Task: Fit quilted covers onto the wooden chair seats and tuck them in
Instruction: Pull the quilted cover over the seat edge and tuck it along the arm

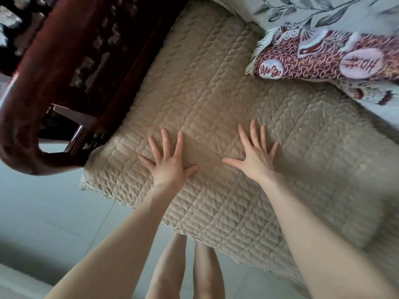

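1. The quilted cover point(216, 100), beige and stitched in a grid, lies spread over the wooden seat, and its near edge hangs over the seat's front toward the floor point(43, 212).
2. The left hand point(167, 159) lies palm down on the cover near the front edge. Its fingers are straight and fanned wide, and it grips nothing.
3. The right hand point(254, 157) lies flat on the cover beside the left. Its fingers are likewise spread and straight, pressing on the fabric without holding it.
4. The two hands are apart, with a strip of cover between the thumbs.
5. A dark red wooden armrest point(28, 117) with a carved side panel stands against the cover's left edge.
6. A red patterned cushion point(323, 57) with a pale fringe rests on the far right part of the cover.
7. Behind that cushion lies a pale fabric with a grey leaf print point(313, 9).
8. The person's bare legs point(185, 268) show below the front edge, over the pale tiled floor.
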Available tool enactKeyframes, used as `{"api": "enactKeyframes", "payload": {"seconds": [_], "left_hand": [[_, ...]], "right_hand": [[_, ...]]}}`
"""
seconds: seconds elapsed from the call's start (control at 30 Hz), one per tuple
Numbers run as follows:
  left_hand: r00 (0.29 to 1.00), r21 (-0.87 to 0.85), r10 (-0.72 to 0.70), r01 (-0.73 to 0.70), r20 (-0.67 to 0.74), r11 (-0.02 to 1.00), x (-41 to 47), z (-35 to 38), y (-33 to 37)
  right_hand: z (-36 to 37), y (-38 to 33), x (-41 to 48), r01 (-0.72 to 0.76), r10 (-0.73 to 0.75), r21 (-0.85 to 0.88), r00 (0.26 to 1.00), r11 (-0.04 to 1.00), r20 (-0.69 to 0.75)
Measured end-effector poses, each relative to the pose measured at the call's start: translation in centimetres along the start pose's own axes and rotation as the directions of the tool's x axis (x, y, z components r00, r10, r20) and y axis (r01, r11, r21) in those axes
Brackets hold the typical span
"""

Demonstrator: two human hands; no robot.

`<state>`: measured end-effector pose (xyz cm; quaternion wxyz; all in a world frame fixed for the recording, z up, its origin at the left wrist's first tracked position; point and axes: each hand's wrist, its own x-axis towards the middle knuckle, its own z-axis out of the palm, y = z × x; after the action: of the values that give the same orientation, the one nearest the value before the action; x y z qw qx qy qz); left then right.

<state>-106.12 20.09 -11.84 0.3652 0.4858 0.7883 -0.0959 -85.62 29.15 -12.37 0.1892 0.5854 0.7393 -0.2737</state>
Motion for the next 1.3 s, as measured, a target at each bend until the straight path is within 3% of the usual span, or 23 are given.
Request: {"api": "enactKeyframes", "payload": {"seconds": [0.2,0.4,0.6,0.8,0.93,1.2,1.3], "left_hand": [[0.984,0.064,0.177,-0.176,-0.005,0.982,-1.2,1.3,3.6],[0.982,0.143,0.185,-0.188,0.032,0.972,-2.2,4.4,7.9],[0.942,0.284,0.306,-0.333,0.135,0.899,-5.9,8.1,11.0],[0.909,0.272,0.396,-0.416,0.127,0.868,-7.0,9.3,14.1],[0.952,0.157,0.297,-0.304,0.07,0.94,-8.4,12.3,18.5],[0.99,0.157,0.141,-0.137,-0.016,0.978,-9.6,14.9,20.8],[0.984,0.141,0.175,-0.169,-0.028,0.975,-10.0,15.3,23.5]], "right_hand": [[0.6,2.8,-2.5,-0.133,0.138,0.088,0.989,0.987,-0.047],[3.1,8.7,-7.0,-0.177,0.183,0.121,0.982,0.977,-0.039],[5.1,14.6,-12.2,-0.354,0.365,0.176,0.931,0.918,-0.028],[4.8,17.8,-13.9,-0.348,0.387,0.305,0.919,0.887,-0.078],[5.7,20.4,-14.2,-0.367,0.41,0.329,0.91,0.87,-0.068],[8.0,26.3,-19.3,-0.467,0.476,0.283,0.878,0.838,0.042],[7.3,26.8,-19.2,-0.422,0.448,0.296,0.894,0.857,-0.024]]}}
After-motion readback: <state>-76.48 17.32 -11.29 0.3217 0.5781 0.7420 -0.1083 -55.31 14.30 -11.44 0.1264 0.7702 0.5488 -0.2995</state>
